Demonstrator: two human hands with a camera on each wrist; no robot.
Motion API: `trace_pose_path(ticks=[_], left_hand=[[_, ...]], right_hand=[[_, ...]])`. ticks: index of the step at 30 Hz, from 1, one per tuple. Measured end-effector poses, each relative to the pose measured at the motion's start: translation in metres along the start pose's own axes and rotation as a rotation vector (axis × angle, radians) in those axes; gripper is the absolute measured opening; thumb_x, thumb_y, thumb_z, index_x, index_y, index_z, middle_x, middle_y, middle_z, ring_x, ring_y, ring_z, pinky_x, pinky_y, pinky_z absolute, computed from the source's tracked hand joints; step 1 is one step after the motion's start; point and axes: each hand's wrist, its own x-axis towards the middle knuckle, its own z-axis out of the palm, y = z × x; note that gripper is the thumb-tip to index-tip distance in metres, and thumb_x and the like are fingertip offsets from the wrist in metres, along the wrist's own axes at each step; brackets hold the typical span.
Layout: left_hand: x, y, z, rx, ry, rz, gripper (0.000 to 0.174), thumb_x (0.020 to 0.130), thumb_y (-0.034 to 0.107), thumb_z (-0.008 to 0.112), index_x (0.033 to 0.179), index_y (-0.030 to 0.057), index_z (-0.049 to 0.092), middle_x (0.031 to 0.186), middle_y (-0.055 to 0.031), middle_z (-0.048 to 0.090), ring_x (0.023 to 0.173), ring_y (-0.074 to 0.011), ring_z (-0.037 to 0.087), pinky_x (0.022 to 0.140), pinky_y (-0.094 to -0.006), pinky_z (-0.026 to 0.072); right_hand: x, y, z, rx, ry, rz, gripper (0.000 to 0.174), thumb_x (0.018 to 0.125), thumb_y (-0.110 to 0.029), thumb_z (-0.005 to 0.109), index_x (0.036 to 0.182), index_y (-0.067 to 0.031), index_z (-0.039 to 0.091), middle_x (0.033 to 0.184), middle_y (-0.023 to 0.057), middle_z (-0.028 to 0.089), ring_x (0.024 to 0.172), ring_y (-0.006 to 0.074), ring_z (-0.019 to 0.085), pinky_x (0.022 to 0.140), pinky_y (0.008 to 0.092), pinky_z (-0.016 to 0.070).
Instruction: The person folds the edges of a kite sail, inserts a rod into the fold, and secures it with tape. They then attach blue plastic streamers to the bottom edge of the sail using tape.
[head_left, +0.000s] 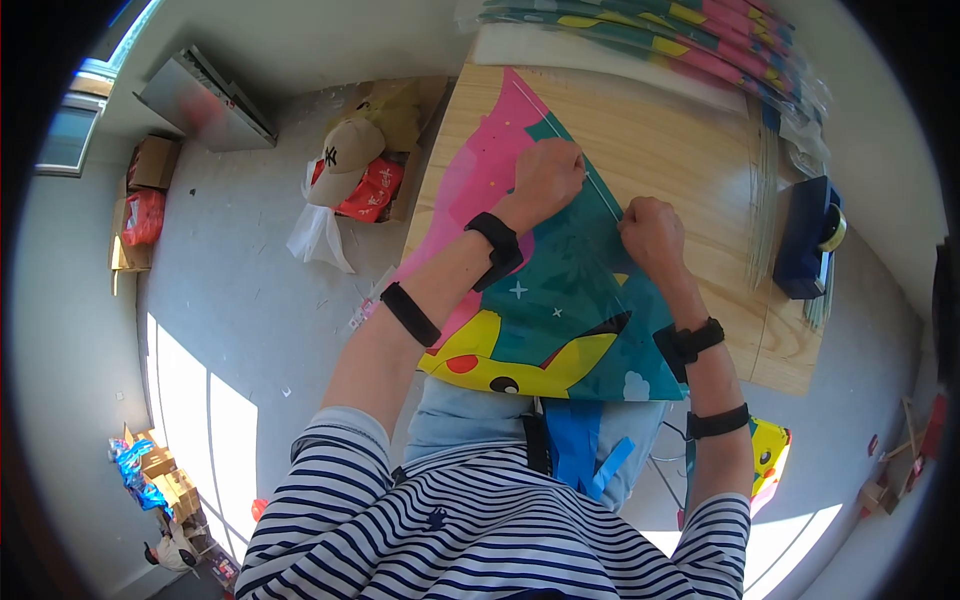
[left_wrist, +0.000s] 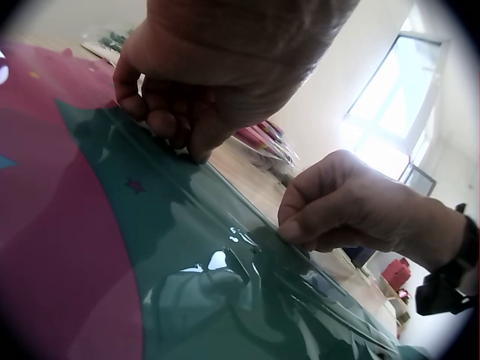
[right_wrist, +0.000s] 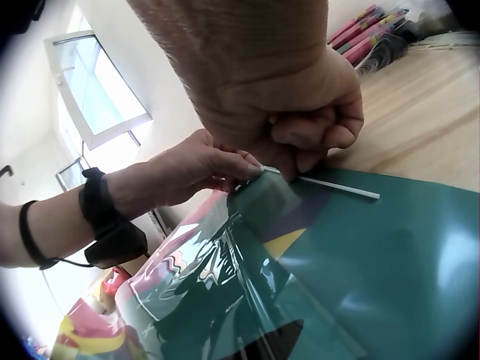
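Note:
A thin printed plastic sheet (head_left: 560,290), green and pink with a yellow cartoon head, lies over the table and hangs past its front edge. Along its right slanted edge runs a slim white rod (right_wrist: 341,187). My left hand (head_left: 548,185) pinches that edge toward the far end, fingers curled. Nearer to me, my right hand (head_left: 655,240) pinches the same edge, thumb against bent fingers. In the left wrist view the film between the hands is creased and shiny. The right wrist view has the rod sticking out beyond my right fingers; their grip partly hides it.
The wooden table (head_left: 690,130) carries a stack of similar printed sheets (head_left: 650,45) in clear wrap at the back. To the right are a bundle of thin rods (head_left: 762,200) and a dark blue tape dispenser (head_left: 803,240). A beige cap (head_left: 352,150) sits on boxes and bags at left.

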Motion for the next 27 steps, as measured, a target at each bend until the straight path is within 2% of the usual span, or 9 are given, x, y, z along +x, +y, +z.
trace_pose_path(ticks=[8,27], left_hand=[[-0.0014,-0.0017,0.0015,-0.007,0.003,0.011,0.012,0.075,0.016,0.068,0.078,0.0050,0.069,0.082,-0.0138,0.068,0.081,-0.0327,0.065,0.070,-0.0435,0.0504],[-0.0001,-0.0034,0.0011,0.027,0.007,0.014,0.013,0.075,0.017,0.068,0.079,0.0050,0.070,0.081,-0.0136,0.069,0.079,-0.0325,0.066,0.068,-0.0438,0.0508]], right_hand=[[0.0042,0.0046,-0.0022,0.081,-0.035,0.002,0.013,0.070,-0.008,0.059,0.073,-0.0041,0.072,0.079,0.0215,0.068,0.080,0.0406,0.066,0.073,0.0477,0.0532],[0.0045,0.0023,0.0007,0.037,-0.035,-0.012,0.013,0.070,-0.009,0.060,0.074,-0.0048,0.072,0.079,0.0207,0.069,0.080,0.0400,0.067,0.073,0.0479,0.0530]])
